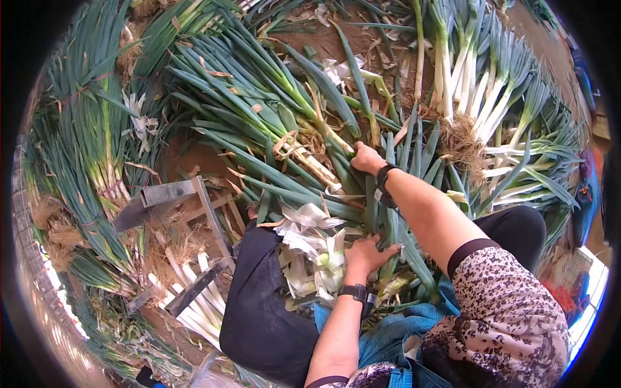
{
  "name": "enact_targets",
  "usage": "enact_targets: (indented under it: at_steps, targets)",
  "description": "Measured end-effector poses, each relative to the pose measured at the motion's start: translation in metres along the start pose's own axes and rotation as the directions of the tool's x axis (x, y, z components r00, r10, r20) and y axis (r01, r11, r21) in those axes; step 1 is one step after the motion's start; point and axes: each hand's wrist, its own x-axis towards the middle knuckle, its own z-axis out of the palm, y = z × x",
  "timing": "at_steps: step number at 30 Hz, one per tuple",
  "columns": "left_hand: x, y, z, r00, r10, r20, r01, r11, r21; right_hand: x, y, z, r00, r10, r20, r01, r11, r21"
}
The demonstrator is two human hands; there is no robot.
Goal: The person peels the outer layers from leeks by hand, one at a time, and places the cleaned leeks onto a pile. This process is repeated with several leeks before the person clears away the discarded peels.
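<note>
Long green onions with pale stalks and smooth tubular leaves (259, 97) lie heaped on the brown earth floor (317, 35) before the person. The right hand (367, 159), arm reaching forward, is closed around some; the left hand (369, 256), nearer the body, spreads its fingers over leaves beside crumpled, papery whitish peelings (307, 236).

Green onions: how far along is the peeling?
The white-stemmed bunch at upper right looks done. The right hand seems to grip a stalk at the heap's edge; the left hand is by loose peelings. Probably left: the heap, showing dry brown outer leaves.
</note>
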Motion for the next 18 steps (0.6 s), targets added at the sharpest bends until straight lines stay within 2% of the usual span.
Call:
enact_targets:
  at_steps: [1, 2, 3, 4, 5, 6, 7, 8, 9, 10, 11, 12, 14, 15, 16, 18]
  targets:
    - [-0.003, 0.003, -0.009, 0.999, -0.027, 0.019, 0.028, 0.999, -0.041, -0.003, -0.008, -0.017, 0.985, -0.098, 0.144, 0.098, 0.995, 0.007]
    - [-0.006, 0.005, -0.014, 0.998, -0.052, 0.039, 0.055, 0.995, -0.081, -0.006, -0.014, -0.026, 0.975, -0.092, 0.202, 0.079, 0.994, 0.073]
    - [0.002, -0.009, -0.007, 1.0, -0.016, 0.001, 0.015, 0.964, -0.267, -0.012, -0.018, -0.035, 0.96, -0.177, 0.216, 0.153, 0.98, 0.123]
    - [0.01, -0.026, -0.002, 0.989, 0.075, -0.131, -0.13, 0.863, -0.488, -0.022, -0.023, -0.046, 0.938, -0.262, 0.226, 0.227, 0.959, 0.172]
    - [-0.004, -0.016, -0.035, 0.958, -0.017, -0.288, -0.112, 0.898, -0.426, -0.03, -0.025, -0.055, 0.938, -0.27, 0.219, 0.237, 0.957, 0.165]
    - [0.019, -0.04, -0.021, 0.808, -0.079, -0.583, -0.31, 0.786, -0.535, -0.04, -0.027, -0.064, 0.917, -0.333, 0.22, 0.297, 0.938, 0.179]
    - [0.017, -0.037, -0.04, 0.682, -0.309, -0.663, -0.377, 0.628, -0.681, -0.052, -0.028, -0.073, 0.893, -0.394, 0.216, 0.356, 0.914, 0.194]
    - [0.018, -0.043, -0.062, 0.496, -0.378, -0.782, -0.367, 0.724, -0.583, -0.071, -0.031, -0.08, 0.89, -0.42, 0.176, 0.39, 0.903, 0.18]
    - [0.009, -0.041, -0.09, 0.436, -0.419, -0.797, -0.375, 0.72, -0.584, -0.09, -0.029, -0.083, 0.866, -0.489, 0.109, 0.467, 0.867, 0.176]
    - [0.003, -0.032, -0.113, 0.403, -0.459, -0.792, -0.512, 0.605, -0.61, -0.109, -0.028, -0.085, 0.83, -0.557, 0.043, 0.544, 0.823, 0.164]
    - [-0.003, -0.021, -0.136, 0.502, -0.517, -0.693, -0.616, 0.349, -0.706, -0.128, -0.028, -0.086, 0.808, -0.59, 0.005, 0.585, 0.803, 0.111]
    - [-0.007, -0.011, -0.157, 0.531, -0.496, -0.688, -0.666, 0.257, -0.7, -0.148, -0.029, -0.086, 0.782, -0.622, -0.037, 0.623, 0.78, 0.058]
    - [-0.014, -0.002, -0.188, 0.653, -0.314, -0.689, -0.712, 0.055, -0.7, -0.193, -0.03, -0.085, 0.747, -0.659, -0.093, 0.665, 0.742, 0.085]
    - [-0.013, 0.002, -0.199, 0.633, -0.298, -0.715, -0.724, 0.099, -0.683, -0.215, -0.027, -0.082, 0.726, -0.676, -0.124, 0.687, 0.722, 0.085]
    - [-0.013, -0.005, -0.209, 0.611, -0.239, -0.755, -0.728, 0.205, -0.654, -0.234, -0.025, -0.08, 0.704, -0.692, -0.162, 0.708, 0.701, 0.083]
    - [-0.009, 0.001, -0.216, 0.523, -0.415, -0.745, -0.809, 0.033, -0.587, -0.268, -0.025, -0.078, 0.659, -0.729, -0.187, 0.749, 0.66, 0.067]
